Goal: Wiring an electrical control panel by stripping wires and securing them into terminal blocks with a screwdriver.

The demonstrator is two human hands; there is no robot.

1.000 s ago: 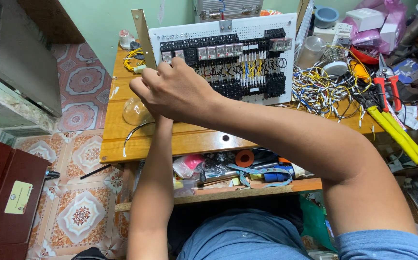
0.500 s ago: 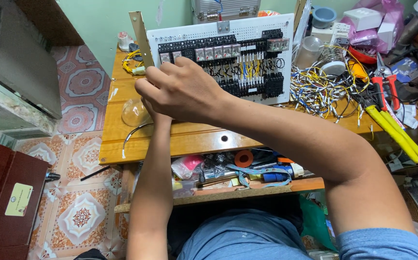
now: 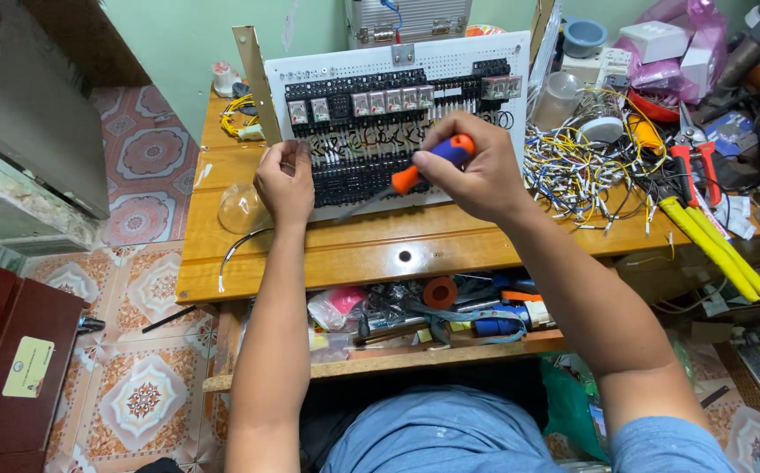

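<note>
On one wooden bench [image 3: 327,263], right hand [image 3: 485,171] fingers grip one screwdriver [image 3: 424,166]; left hand [image 3: 283,180] fingers pinch one panel [image 3: 380,105]

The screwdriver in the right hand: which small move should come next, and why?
Probably bring the screwdriver tip down onto a terminal: the right hand holds it slanted across the control panel, while the left hand rests at the panel's left part.

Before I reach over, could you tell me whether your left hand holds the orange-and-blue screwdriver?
No, the right hand grips the orange-and-blue screwdriver; the left hand touches the white panel.
</note>
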